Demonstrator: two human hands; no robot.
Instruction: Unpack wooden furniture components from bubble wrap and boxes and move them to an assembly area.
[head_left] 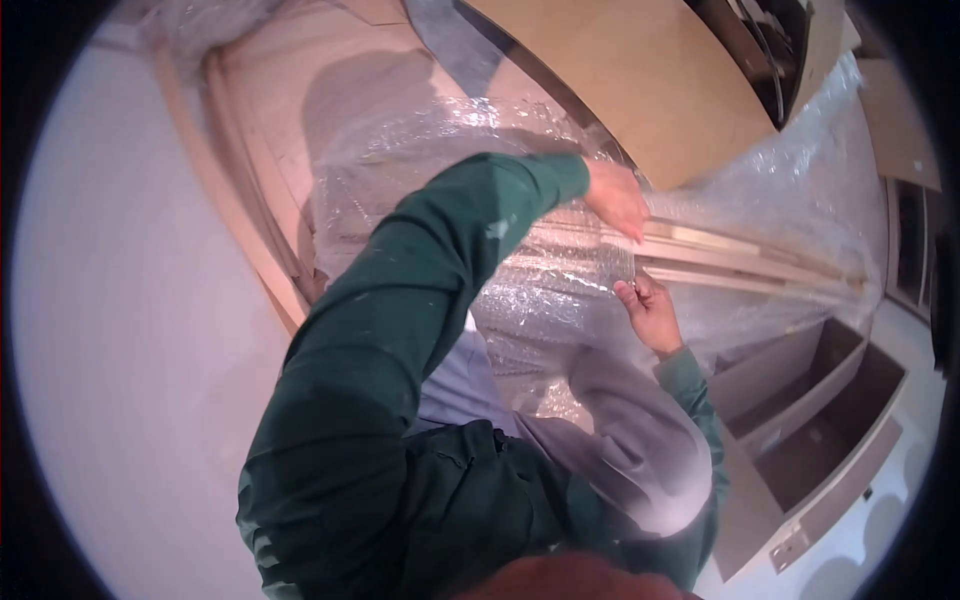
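Observation:
Clear bubble wrap lies in a wide sheet around a bundle of long, pale wooden strips. My left hand reaches across from the left, bent at the wrist, its fingers closed and pointing down at the sheet's edge. Below it, my right hand pinches the same edge between thumb and curled fingers. The strips run out to the right from under the edge, between and beyond my hands. Part of the left fingers is turned away from view.
A large tan panel stands at the far side, touching more loose wrap. Open brown drawer-like boxes sit at the lower right. My grey-trousered knee is close to the wrap. Long wooden boards lie along a white surface at the left.

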